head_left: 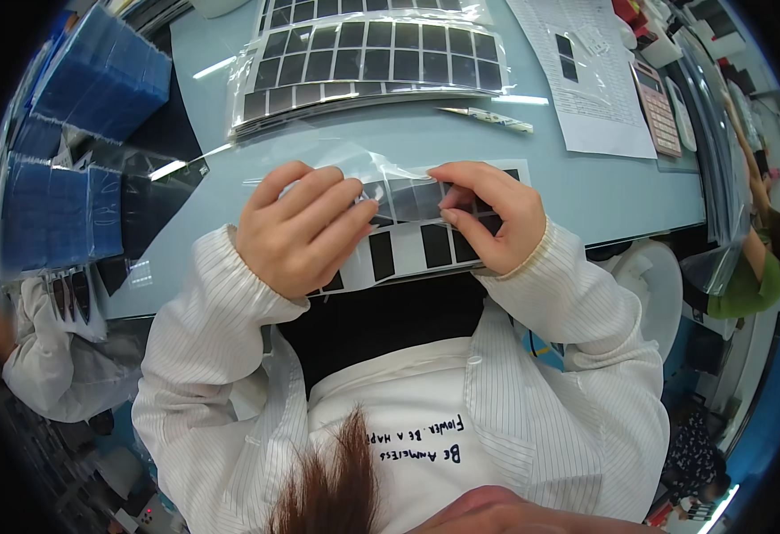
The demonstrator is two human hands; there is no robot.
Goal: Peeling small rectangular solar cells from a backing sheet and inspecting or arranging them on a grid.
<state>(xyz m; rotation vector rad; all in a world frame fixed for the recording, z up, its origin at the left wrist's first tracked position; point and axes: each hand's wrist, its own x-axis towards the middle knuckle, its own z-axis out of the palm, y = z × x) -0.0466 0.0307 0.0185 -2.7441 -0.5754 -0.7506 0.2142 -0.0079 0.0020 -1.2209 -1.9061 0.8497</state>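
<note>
Just in front of my body, a white sheet point(405, 254) bearing rows of dark rectangles lies at the table's near edge. A clear, glossy plastic film point(367, 165) rises above it, catching light and creased between my hands. My left hand point(305, 227) is closed at the film's left part, its fingers curled and the thumb hidden. At the film's right end, my right hand point(497, 214) has thumb and index finger bent around the edge, with the fingertips slightly apart. Both hands partly cover the sheet's rectangles.
Beyond my hands lies a stack of similar sheets point(376, 67) in clear plastic. A patterned pen-like tool point(486, 118) rests before it. Printed paper point(586, 80) and a pink calculator point(655, 111) are at right. Blue bundles point(56, 214) stand at left, near another person's white sleeve point(65, 365).
</note>
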